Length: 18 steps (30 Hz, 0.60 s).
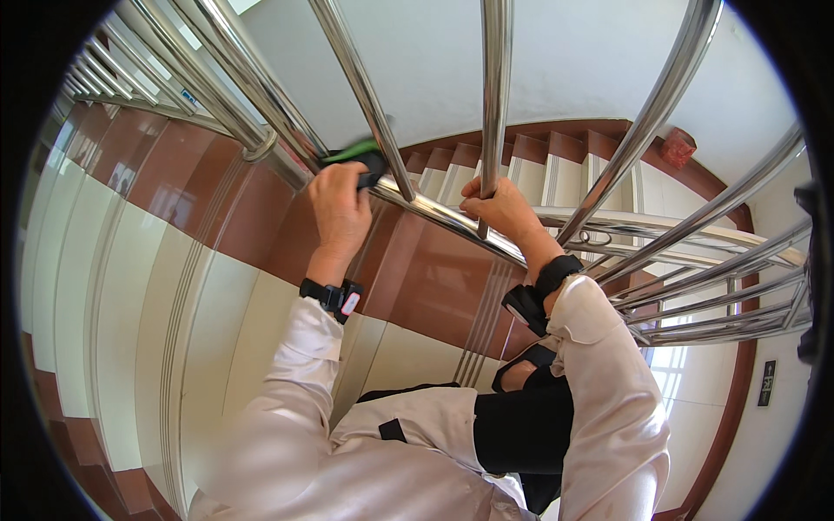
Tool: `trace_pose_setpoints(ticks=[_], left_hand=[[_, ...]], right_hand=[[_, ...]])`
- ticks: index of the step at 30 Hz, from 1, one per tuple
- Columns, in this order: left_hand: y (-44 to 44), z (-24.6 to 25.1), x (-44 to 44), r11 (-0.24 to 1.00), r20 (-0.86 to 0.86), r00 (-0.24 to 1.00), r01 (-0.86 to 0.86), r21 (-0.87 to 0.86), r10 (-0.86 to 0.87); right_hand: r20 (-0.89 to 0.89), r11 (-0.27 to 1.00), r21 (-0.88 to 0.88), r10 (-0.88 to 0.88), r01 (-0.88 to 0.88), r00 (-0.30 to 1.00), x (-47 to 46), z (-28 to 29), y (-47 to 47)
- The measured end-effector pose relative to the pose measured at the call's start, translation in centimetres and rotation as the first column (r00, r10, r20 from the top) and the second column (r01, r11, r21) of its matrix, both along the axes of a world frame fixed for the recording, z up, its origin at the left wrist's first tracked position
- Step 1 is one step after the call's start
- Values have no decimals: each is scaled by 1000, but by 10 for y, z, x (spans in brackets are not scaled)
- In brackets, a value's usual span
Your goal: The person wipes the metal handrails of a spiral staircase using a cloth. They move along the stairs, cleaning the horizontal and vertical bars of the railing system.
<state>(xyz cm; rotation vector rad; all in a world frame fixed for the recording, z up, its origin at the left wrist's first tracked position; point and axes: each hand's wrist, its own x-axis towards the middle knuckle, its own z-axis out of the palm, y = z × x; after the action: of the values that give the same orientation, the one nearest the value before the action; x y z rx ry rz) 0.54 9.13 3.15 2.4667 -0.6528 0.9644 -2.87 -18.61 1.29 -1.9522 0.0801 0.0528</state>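
My left hand [341, 207] holds a dark, green-striped piece of cloth [357, 158], blurred, against the lower rail of a stainless-steel stair railing. Part of the cloth sits behind my fingers, near the foot of a steel baluster [384, 124]. To the right, my right hand [505, 207] wraps round another upright baluster [496, 84] just above the polished lower rail [449, 218]. Black straps with small devices circle both wrists.
Pale steps with red-brown tiled ends [195, 176] run along the left. Beyond the railing, another flight [528, 169] borders a white wall [417, 58]. A red block-like object [678, 148] rests by that wall. Curved handrails [677, 228] cross at right. My shod foot [521, 371] is below.
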Motion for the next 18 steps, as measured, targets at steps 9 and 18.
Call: trace_pose_setpoints(ticks=[9, 18], left_hand=[[-21, 12, 81, 786, -507, 839, 174, 593, 197], [-34, 6, 91, 730, -519, 821, 201, 653, 238]], right_hand=[[1, 1000, -2, 29, -29, 1000, -2, -1, -3], [113, 975, -220, -8, 33, 994, -11, 3, -3]])
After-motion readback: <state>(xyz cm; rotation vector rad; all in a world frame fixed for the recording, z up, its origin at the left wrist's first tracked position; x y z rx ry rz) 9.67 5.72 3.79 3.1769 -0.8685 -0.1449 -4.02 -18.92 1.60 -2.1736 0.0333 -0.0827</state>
